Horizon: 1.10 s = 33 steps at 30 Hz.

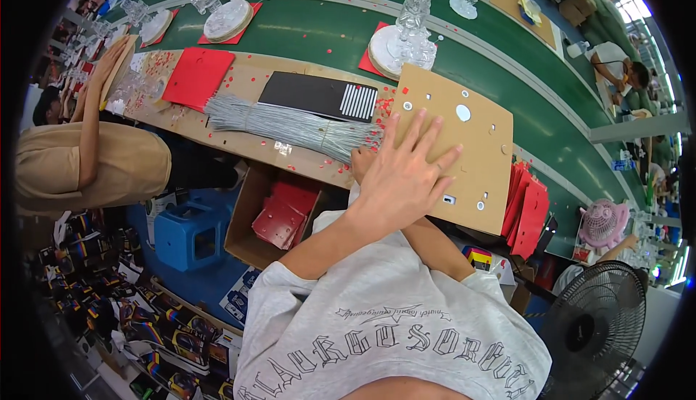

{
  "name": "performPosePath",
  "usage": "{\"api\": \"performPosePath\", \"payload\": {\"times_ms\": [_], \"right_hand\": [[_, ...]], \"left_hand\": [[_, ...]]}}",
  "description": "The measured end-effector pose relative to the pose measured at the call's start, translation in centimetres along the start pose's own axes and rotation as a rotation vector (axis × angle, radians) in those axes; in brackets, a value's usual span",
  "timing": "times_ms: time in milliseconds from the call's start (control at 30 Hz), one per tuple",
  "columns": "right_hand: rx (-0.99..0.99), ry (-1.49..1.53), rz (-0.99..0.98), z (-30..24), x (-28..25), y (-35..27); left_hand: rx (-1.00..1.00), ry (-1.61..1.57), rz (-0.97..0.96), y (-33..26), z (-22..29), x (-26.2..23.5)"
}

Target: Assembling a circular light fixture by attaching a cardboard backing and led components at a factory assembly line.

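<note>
Two hands at cardboard sheet (464,153) | my left hand (402,175) flat on it, fingers spread, gripping nothing | my right hand (360,162) beneath, grip unclear | wire bundle (290,126) just left | I press evenly.

- we see our left hand (406,175) spread wide, palm down, all five fingers fanned out and pointing to the far right.
- its forearm runs bare from the near left, out of a grey short sleeve, up to the wrist.
- our right hand (360,162) lies mostly hidden under the left one; only a few knuckles or fingertips show at the left hand's left edge, so we cannot tell how it is set.
- the right forearm shows as a bare stretch just near and right of the left wrist, crossing beneath the left arm.
</note>
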State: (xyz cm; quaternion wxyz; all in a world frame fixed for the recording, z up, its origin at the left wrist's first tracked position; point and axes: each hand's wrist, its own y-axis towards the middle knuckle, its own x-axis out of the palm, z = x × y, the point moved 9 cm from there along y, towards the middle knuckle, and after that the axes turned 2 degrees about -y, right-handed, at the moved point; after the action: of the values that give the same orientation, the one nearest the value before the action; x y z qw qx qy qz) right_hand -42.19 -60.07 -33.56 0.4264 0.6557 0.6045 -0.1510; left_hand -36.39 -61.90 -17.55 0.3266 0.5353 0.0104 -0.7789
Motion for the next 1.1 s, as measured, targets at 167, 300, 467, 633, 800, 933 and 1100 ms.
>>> {"api": "performPosePath", "payload": {"times_ms": [167, 300, 467, 633, 800, 933, 1100], "right_hand": [[0.156, -0.056, 0.106, 3.8, 0.1, 1.6], [0.342, -0.152, 0.207, 4.4, -2.2, -5.7], [0.599, -0.309, 0.352, 5.6, -5.6, -9.2], [1.001, 0.339, 1.171, 9.5, -21.3, -24.8], [0.573, 0.364, 1.614, 6.2, -40.6, -20.9], [0.157, 0.497, 1.008, -0.7, -48.3, -9.0], [0.11, -0.079, 0.111, -2.8, -33.3, 3.7]], "left_hand": [[0.189, -0.038, -0.064, 0.0, 1.7, 1.2], [0.16, -0.075, -0.181, 0.1, 1.3, 0.2], [0.24, -0.035, -0.271, 0.1, 2.1, -0.2], [0.21, -0.106, -0.347, 0.3, 2.6, 0.2], [0.265, -0.048, -0.385, 0.7, 4.7, 0.5], [0.305, -0.234, -0.436, 1.1, 5.3, 1.2], [0.257, -0.264, -0.45, 0.7, 5.0, 1.6]]}}
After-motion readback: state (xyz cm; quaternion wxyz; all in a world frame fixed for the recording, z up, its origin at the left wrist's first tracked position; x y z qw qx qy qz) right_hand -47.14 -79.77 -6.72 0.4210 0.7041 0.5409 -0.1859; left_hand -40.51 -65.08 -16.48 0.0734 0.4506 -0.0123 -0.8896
